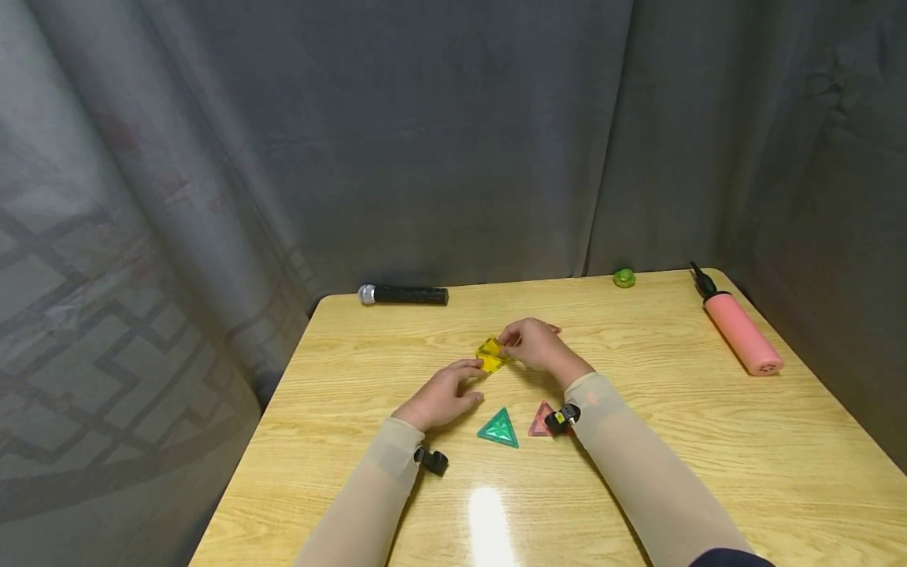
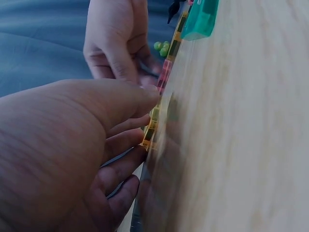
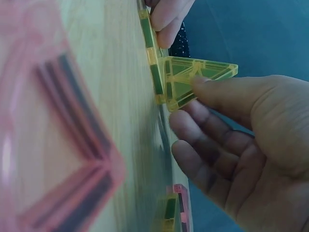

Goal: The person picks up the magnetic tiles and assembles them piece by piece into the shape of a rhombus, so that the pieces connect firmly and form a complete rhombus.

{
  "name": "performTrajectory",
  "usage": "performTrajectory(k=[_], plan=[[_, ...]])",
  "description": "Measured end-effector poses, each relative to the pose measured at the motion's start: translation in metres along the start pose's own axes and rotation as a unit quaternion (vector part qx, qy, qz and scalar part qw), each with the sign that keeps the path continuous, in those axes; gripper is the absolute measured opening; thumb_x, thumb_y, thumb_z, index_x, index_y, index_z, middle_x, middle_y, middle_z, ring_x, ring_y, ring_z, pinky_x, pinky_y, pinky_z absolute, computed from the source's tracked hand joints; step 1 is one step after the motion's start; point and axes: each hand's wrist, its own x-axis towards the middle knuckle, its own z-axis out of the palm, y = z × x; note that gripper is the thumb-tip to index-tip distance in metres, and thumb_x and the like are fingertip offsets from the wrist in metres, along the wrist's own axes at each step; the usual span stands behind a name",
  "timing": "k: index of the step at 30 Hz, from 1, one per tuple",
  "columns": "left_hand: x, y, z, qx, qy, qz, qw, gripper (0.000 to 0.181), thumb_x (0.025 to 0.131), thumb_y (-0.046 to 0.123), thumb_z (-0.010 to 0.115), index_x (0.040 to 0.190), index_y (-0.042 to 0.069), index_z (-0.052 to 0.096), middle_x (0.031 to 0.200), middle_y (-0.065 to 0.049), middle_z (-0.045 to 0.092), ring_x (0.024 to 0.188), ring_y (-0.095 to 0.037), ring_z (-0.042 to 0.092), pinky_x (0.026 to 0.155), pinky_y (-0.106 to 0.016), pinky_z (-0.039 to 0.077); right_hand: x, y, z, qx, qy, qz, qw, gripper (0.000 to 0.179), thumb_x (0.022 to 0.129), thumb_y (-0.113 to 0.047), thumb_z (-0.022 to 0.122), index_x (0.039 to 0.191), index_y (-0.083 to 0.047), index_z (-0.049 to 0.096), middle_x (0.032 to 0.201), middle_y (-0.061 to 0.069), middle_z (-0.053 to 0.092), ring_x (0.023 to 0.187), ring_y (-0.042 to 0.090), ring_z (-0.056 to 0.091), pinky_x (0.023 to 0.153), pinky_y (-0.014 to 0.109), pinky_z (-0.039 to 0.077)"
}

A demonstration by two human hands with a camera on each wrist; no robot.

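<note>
My right hand (image 1: 534, 346) pinches a yellow triangular magnetic tile (image 3: 179, 89) between thumb and fingers. That tile stands tilted up off the table, its lower edge right at a second yellow tile (image 3: 152, 53) lying flat. My left hand (image 1: 442, 394) rests its outstretched fingertips on the flat yellow tile, with the thumb held apart in the head view. Nearer the body lie a green triangular tile (image 1: 499, 429) and a pink triangular tile (image 1: 541, 423), the pink one partly hidden under the right wrist.
Past the right hand, the edge of another pink tile (image 1: 556, 329) shows. A black microphone (image 1: 411, 295) lies at the back left. At the back right are a small green object (image 1: 624, 278) and a pink hand pump (image 1: 742, 332). Grey curtains (image 1: 453, 142) surround the wooden table.
</note>
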Motion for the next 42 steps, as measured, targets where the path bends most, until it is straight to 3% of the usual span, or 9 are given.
performTrajectory(k=[4, 9, 21, 31, 37, 42], plan=[[-0.001, -0.001, 0.001, -0.004, -0.001, -0.001, 1.0000, 0.047, 0.104, 0.024, 0.068, 0.148, 0.010, 0.059, 0.163, 0.000, 0.043, 0.151, -0.021, 0.037, 0.123, -0.040, 0.032, -0.002, 0.001, -0.001, 0.003, -0.028, 0.004, 0.9996, 0.010, 0.094, -0.007, 0.079, 0.104, -0.009, 0.080, 0.094, 0.001, 0.074, 0.087, 0.019, 0.066, 0.097, 0.049, 0.051], [-0.001, -0.001, 0.001, -0.007, 0.000, 0.002, 1.0000, 0.047, 0.104, 0.024, 0.068, 0.148, 0.011, 0.059, 0.163, 0.000, 0.043, 0.151, -0.021, 0.037, 0.122, -0.040, 0.033, -0.002, 0.001, 0.001, 0.011, -0.039, 0.018, 0.9990, 0.011, 0.095, -0.007, 0.078, 0.105, -0.009, 0.080, 0.097, 0.001, 0.073, 0.089, 0.018, 0.065, 0.087, 0.041, 0.056], [-0.003, -0.002, 0.000, -0.012, -0.001, 0.001, 0.9999, 0.047, 0.105, 0.026, 0.068, 0.149, 0.011, 0.059, 0.163, 0.001, 0.043, 0.151, -0.021, 0.037, 0.122, -0.040, 0.033, 0.001, 0.001, 0.003, 0.015, -0.058, 0.018, 0.9981, 0.015, 0.094, -0.004, 0.078, 0.109, -0.005, 0.079, 0.096, 0.003, 0.073, 0.087, 0.017, 0.065, 0.081, 0.037, 0.057], [-0.004, -0.002, -0.001, -0.012, -0.004, -0.002, 0.9999, 0.047, 0.105, 0.027, 0.068, 0.149, 0.014, 0.059, 0.164, 0.002, 0.041, 0.152, -0.020, 0.035, 0.123, -0.040, 0.032, 0.007, -0.007, -0.005, -0.066, -0.092, 0.009, 0.9935, 0.011, 0.090, -0.010, 0.085, 0.097, -0.010, 0.077, 0.085, 0.001, 0.067, 0.074, 0.017, 0.058, 0.070, 0.031, 0.050], [-0.004, 0.004, -0.002, -0.003, 0.003, 0.009, 0.9999, 0.045, 0.104, 0.025, 0.068, 0.147, 0.014, 0.061, 0.163, 0.001, 0.042, 0.152, -0.020, 0.035, 0.124, -0.040, 0.030, 0.011, -0.013, -0.008, -0.154, -0.095, -0.022, 0.9833, 0.011, 0.088, -0.016, 0.086, 0.085, -0.014, 0.076, 0.075, -0.003, 0.064, 0.073, 0.017, 0.058, 0.076, 0.043, 0.052], [-0.007, 0.011, -0.002, 0.004, 0.018, 0.026, 0.9995, 0.045, 0.104, 0.023, 0.069, 0.147, 0.012, 0.061, 0.162, -0.002, 0.044, 0.152, -0.023, 0.036, 0.124, -0.042, 0.029, 0.013, -0.014, -0.008, -0.176, -0.097, -0.021, 0.9794, 0.012, 0.089, -0.018, 0.086, 0.082, -0.016, 0.076, 0.077, -0.005, 0.066, 0.075, 0.017, 0.060, 0.078, 0.048, 0.054]])
